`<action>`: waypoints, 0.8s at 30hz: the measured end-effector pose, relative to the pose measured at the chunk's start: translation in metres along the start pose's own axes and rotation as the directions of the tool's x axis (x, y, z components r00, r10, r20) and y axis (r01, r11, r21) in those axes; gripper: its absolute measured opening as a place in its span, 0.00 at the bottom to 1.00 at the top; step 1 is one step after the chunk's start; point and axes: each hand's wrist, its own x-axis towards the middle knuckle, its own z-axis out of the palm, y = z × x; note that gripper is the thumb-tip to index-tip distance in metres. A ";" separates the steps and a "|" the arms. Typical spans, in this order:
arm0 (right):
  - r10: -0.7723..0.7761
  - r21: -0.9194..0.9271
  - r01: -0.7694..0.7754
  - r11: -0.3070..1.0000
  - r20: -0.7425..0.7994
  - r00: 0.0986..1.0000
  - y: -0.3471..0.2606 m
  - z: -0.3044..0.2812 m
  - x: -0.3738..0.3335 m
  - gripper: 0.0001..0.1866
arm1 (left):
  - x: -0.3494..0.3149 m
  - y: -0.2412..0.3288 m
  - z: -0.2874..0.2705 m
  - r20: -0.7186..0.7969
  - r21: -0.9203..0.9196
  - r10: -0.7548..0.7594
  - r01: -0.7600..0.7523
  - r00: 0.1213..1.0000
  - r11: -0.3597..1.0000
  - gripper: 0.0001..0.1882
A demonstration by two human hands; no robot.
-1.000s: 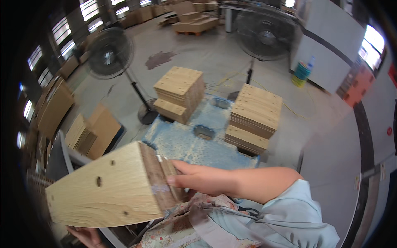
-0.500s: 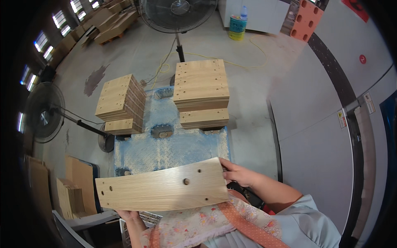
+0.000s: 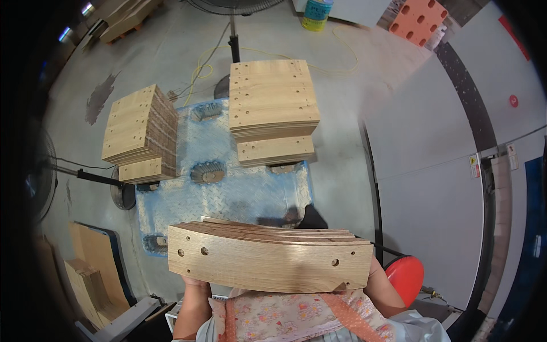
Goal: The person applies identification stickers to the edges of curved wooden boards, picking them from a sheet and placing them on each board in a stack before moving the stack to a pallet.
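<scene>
A stack of bent plywood boards (image 3: 265, 262) with drilled holes is held level across the front of my body. Several layered edges show along its far side. My left hand (image 3: 196, 281) grips it from below near the left end; most of its fingers are hidden under the wood. At the other end my right hand (image 3: 375, 275) holds the stack, largely covered by the boards. Beyond lies a worn blue pallet (image 3: 228, 196), carrying a right pile of drilled boards (image 3: 273, 97) and a left pile of drilled boards (image 3: 132, 122).
A red round object (image 3: 406, 279) is beside my right forearm. Cardboard pieces (image 3: 99, 268) stand at the lower left. A fan pole (image 3: 234, 48) rises behind the pallet, with a yellow cable (image 3: 196, 71) on the floor. Grey cabinet panels (image 3: 427, 211) line the right side.
The held boards have swung from tilted to level and shifted right, and the layered edges now show. The right hand's fingers have gone out of sight. Pallet and piles sit higher in the picture.
</scene>
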 end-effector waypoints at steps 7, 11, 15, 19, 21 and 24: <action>-0.035 0.069 0.048 0.996 -0.172 0.984 -0.010 -0.030 0.070 0.27 | 0.068 -0.032 0.023 -0.058 0.059 -0.078 0.081 0.995 0.995 0.28; -0.049 0.115 0.080 0.990 -0.251 0.967 -0.025 -0.070 0.141 0.27 | 0.136 -0.069 0.031 -0.067 0.070 -0.099 0.104 0.993 0.992 0.28; -0.056 0.134 0.097 0.986 -0.281 0.958 -0.038 -0.116 0.222 0.27 | 0.199 -0.107 0.025 -0.080 0.077 -0.076 0.083 0.994 0.994 0.28; -0.109 0.137 0.160 0.978 -0.322 0.940 -0.053 -0.160 0.289 0.26 | 0.267 -0.145 0.015 -0.042 0.068 -0.063 0.066 0.997 0.996 0.28; -0.144 0.140 0.201 0.969 -0.342 0.929 -0.060 -0.181 0.320 0.26 | 0.297 -0.163 0.010 -0.015 0.063 -0.063 0.064 0.998 0.996 0.28; -0.181 0.137 0.244 0.960 -0.359 0.916 -0.069 -0.202 0.361 0.26 | 0.332 -0.181 0.001 0.024 0.043 -0.062 0.061 0.998 0.997 0.28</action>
